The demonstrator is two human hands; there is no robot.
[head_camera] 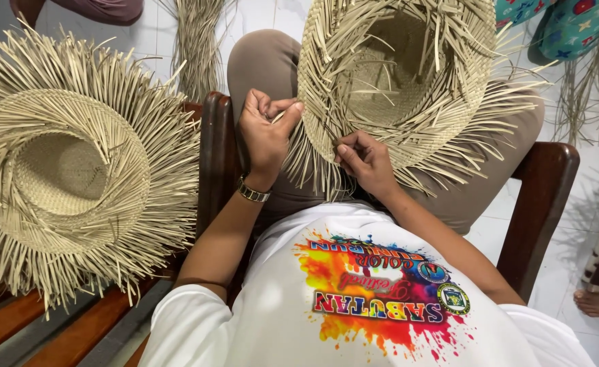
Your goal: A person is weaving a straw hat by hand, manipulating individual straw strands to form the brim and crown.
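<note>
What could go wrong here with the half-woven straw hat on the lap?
1. The left hand pinches one pale strand at the rim of the unfinished woven straw hat; thin strips may snap or kink if pulled hard.
2. Many loose ends stick out around the right hand, so a wrong strand could get picked.
3. The second fringed straw hat lies on the slatted wooden bench; its fringe overhangs and could snag.

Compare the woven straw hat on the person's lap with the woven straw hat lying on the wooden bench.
The pale woven straw hat on the lap is gripped at its brim by the left hand and right hand; the pale woven straw hat on the brown slatted bench lies untouched. The lap hat is cut off by the frame's top edge; the bench hat shows nearly whole. Both sit crown-down, hollow upward, with loose unwoven strands fringing the brim.
</note>
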